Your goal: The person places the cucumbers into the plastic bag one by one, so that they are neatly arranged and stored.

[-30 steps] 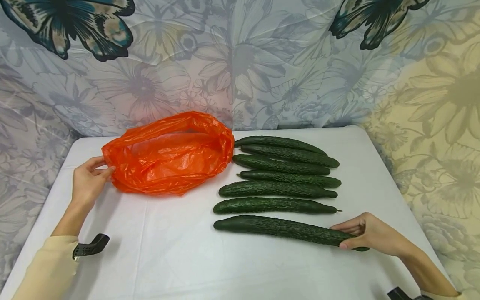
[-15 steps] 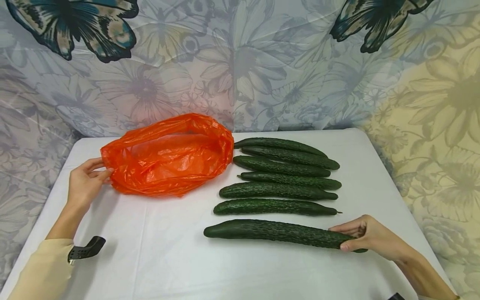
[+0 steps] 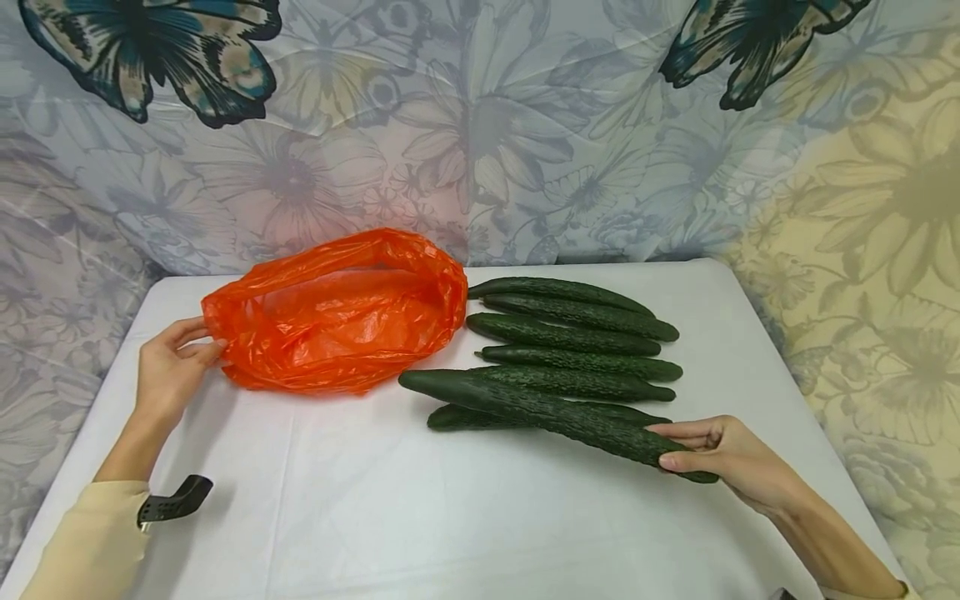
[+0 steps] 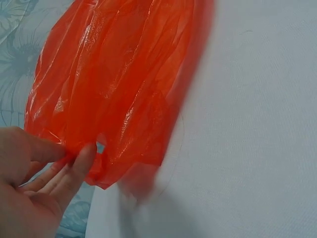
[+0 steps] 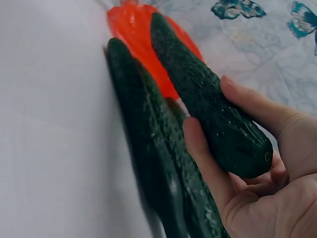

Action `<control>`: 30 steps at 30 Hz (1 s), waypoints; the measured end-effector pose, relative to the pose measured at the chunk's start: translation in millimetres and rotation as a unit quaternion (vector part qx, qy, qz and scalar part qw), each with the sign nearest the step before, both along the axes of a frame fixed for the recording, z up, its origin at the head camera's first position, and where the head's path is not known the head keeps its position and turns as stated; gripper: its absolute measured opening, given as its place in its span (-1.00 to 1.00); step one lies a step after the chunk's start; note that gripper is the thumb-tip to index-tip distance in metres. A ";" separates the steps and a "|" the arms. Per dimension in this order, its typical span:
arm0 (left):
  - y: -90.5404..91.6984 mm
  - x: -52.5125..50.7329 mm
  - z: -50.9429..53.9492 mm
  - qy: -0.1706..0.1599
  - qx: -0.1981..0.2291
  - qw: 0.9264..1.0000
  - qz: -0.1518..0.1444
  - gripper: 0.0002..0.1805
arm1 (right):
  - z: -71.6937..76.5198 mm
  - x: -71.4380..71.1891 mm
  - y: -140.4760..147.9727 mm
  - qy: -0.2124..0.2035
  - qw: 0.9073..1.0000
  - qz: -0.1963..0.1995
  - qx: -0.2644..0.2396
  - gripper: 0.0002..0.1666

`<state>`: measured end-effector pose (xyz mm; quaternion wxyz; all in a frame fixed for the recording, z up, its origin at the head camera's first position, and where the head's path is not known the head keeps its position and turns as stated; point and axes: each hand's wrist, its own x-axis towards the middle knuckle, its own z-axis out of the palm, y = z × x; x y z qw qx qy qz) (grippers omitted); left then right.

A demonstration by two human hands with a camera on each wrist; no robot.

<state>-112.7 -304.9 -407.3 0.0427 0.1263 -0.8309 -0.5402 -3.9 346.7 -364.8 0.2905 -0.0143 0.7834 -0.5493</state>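
My left hand (image 3: pixel 171 367) pinches the left edge of an orange plastic bag (image 3: pixel 337 321), whose mouth gapes toward me; in the left wrist view the thumb and fingers (image 4: pixel 74 173) grip the thin film. With my right hand (image 3: pixel 738 458) I hold a long dark green cucumber (image 3: pixel 540 412) near its right end. Its far end points left toward the bag's lower right edge, and it is raised above the nearest cucumbers in the row. The right wrist view shows this held cucumber (image 5: pixel 203 94) between thumb and fingers, with other cucumbers (image 5: pixel 141 129) below it.
Several cucumbers (image 3: pixel 577 337) lie side by side right of the bag, the farthest touching or nearly touching it. A white cloth (image 3: pixel 360 517) covers the table. Patterned fabric (image 3: pixel 525 150) with flowers and butterflies hangs behind and at the sides.
My right hand has lifted the nearest cucumber off the table and swung its left end up and away from me, across the row. The left hand and bag have barely moved.
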 end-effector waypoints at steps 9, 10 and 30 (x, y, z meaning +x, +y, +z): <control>-0.4 1.9 2.8 0.021 0.118 0.993 0.015 -0.66 | 7.0 -26.2 -15.1 0.014 0.999 -0.031 -0.009 -0.45; -0.3 1.7 2.8 0.022 0.125 0.992 0.016 -0.66 | 7.1 -30.0 -17.1 0.015 0.999 -0.033 -0.011 -0.42; 7.1 -1.6 3.9 0.025 0.118 0.992 0.019 -0.71 | 25.4 -106.6 -74.3 0.024 0.998 -0.033 -0.048 -0.28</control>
